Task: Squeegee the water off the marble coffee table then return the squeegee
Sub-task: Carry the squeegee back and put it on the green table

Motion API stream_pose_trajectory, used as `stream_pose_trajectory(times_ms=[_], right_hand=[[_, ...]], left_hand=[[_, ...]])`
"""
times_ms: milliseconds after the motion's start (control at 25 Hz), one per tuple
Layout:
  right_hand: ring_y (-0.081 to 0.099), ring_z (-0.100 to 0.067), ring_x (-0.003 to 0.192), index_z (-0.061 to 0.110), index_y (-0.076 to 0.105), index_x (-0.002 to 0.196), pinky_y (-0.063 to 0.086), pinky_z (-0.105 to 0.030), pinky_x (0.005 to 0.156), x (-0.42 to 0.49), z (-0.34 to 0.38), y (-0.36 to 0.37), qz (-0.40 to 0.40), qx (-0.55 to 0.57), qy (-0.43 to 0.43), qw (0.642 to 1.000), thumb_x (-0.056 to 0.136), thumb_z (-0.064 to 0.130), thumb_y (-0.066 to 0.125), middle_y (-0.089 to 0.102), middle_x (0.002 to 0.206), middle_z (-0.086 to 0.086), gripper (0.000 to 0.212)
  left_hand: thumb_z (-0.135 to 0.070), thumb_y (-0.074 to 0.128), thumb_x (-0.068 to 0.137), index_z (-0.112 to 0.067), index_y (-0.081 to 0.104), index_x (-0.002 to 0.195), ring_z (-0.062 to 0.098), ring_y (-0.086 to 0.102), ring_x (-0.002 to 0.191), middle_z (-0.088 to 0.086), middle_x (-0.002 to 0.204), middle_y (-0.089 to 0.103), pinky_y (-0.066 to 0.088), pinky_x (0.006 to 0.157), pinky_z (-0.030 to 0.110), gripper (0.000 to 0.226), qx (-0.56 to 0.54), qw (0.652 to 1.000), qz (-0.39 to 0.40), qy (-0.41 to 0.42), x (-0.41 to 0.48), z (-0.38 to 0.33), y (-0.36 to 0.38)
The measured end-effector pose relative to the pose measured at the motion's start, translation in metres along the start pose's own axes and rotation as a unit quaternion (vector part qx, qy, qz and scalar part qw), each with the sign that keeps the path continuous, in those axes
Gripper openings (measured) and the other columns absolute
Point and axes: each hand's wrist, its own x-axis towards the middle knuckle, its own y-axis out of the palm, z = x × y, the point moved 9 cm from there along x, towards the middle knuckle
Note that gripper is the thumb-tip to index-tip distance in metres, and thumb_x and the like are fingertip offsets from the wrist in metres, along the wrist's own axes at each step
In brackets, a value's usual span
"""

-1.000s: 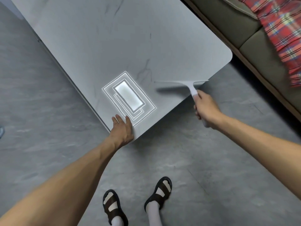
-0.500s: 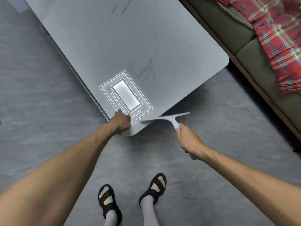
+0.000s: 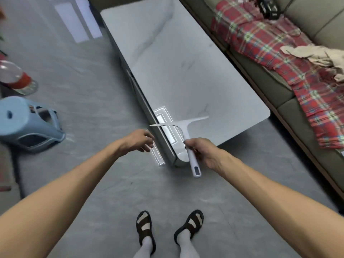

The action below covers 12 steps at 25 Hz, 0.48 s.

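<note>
- Head view looks down on a table (image 3: 186, 75), a long slab of pale grey marble with faint dark veins, rounded corners and a glossy top that mirrors a bright rectangular light near its near end.
- Right hand (image 3: 202, 151) is wrapped around a squeegee (image 3: 187, 135) at the upper part of its handle; the fingers are closed tight on it.
- Squeegee is white smooth plastic, T-shaped: a thin, slightly curved blade runs crosswise from 9 to 3 o'clock above the fist, and the straight handle points down toward 6 o'clock, ending in a rounded tip with a grey inset.
- Its blade hangs over the table's near corner; whether it touches the marble cannot be told.
- Left hand (image 3: 140, 140) hovers just beside the table's near left edge, fingers loosely spread, holding nothing.
- Sofa (image 3: 290, 101) at 2 o'clock has olive cushions, draped with a red plaid blanket (image 3: 275, 51) and a crumpled beige cloth (image 3: 312, 56).
- Stool (image 3: 28, 125) of light blue moulded plastic lies on its side at 9 o'clock.
- Floor (image 3: 93, 90) is grey with a streaky stone pattern.
- Sandals (image 3: 145, 228), dark and strapped, sit over white socks at 6 o'clock.
</note>
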Motion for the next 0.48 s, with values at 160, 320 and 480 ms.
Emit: stream_pose_trajectory(times_ms=[160, 320, 480], right_hand=[[0.05, -0.011, 0.054, 0.012, 0.059, 0.08, 0.044, -0.023, 0.052, -0.066, 0.056, 0.096, 0.084, -0.06, -0.07, 0.992, 0.091, 0.01, 0.057, 0.055, 0.065, -0.001, 0.012], [0.051, -0.008, 0.037, 0.011, 0.053, 0.077, 0.041, -0.016, 0.04, -0.142, 0.07, 0.179, 0.161, -0.173, -0.141, 0.961, 0.085, 0.001, 0.063, 0.056, 0.048, 0.0, 0.016], [0.053, -0.011, 0.038, 0.008, 0.051, 0.077, 0.047, -0.019, 0.044, -0.207, 0.034, 0.234, 0.232, -0.227, -0.174, 0.93, 0.086, -0.002, 0.063, 0.055, 0.062, -0.01, 0.018]], left_hand=[[-0.026, 0.059, 0.091, -0.018, 0.066, 0.093, 0.018, 0.069, 0.071, 0.004, 0.09, 0.072, 0.053, 0.062, 0.025, 0.01, -0.057, 0.997, 0.023, 0.039, -0.101, -0.013, -0.034], [-0.037, 0.065, 0.087, -0.018, 0.07, 0.082, 0.011, 0.066, 0.066, 0.0, 0.076, 0.07, 0.054, 0.064, 0.023, 0.02, -0.116, 0.991, -0.047, 0.057, -0.199, 0.016, -0.054], [-0.033, 0.071, 0.083, -0.015, 0.073, 0.078, 0.006, 0.064, 0.062, -0.002, 0.069, 0.069, 0.054, 0.062, 0.017, 0.018, -0.185, 0.975, -0.118, 0.034, -0.298, 0.071, -0.037]])
